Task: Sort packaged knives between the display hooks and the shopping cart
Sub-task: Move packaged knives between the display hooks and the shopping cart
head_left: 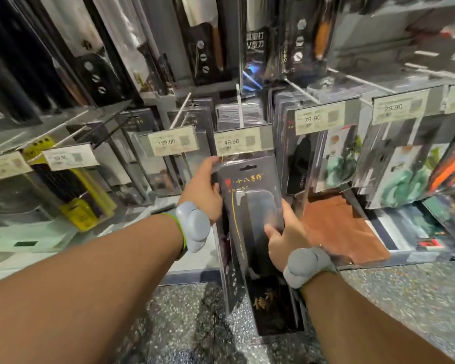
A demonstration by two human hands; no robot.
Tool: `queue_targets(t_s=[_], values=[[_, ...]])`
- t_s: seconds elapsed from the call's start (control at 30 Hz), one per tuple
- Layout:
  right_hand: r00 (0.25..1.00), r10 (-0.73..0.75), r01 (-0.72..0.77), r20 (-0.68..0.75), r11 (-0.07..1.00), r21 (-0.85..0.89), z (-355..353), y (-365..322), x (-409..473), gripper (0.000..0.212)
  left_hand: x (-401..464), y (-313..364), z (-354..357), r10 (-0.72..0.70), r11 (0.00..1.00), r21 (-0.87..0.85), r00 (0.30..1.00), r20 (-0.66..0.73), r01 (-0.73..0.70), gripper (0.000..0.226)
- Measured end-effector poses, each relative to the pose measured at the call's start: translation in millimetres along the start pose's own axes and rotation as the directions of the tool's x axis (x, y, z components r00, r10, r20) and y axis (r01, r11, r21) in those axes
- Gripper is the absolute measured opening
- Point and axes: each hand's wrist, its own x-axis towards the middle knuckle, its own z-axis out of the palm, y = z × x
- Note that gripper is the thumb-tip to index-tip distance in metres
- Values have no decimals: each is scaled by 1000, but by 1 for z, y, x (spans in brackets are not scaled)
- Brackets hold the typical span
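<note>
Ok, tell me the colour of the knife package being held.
The knife package is dark grey to black with gold lettering and a small red logo, seen in the head view.

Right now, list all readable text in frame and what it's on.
"十八子作": held knife package, gripped by left hand and right hand
"129.00": price tag
"49.90": price tag, just above the held package
"79.90": price tag
"29.90": price tag, blurred, likely
"V型刀": upper hanging package
Left-side tags, small print on packages: too blurred to read.
</note>
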Motion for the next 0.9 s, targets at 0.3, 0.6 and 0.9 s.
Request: queue_targets(t_s=[0.3, 0.6, 0.9], values=[[998, 13, -24, 62, 984, 175, -6, -10, 7, 69, -13, 10, -14, 145, 974, 168, 987, 68, -155, 77], [1000, 4, -4, -3, 976, 218, 2, -32, 12, 70, 0, 26, -31, 217, 953, 217, 976, 3, -213, 95], [995, 21, 2, -100, 974, 228, 15, -31, 22, 66, 1, 25, -27, 144, 943, 296, 988, 53, -154, 92]])
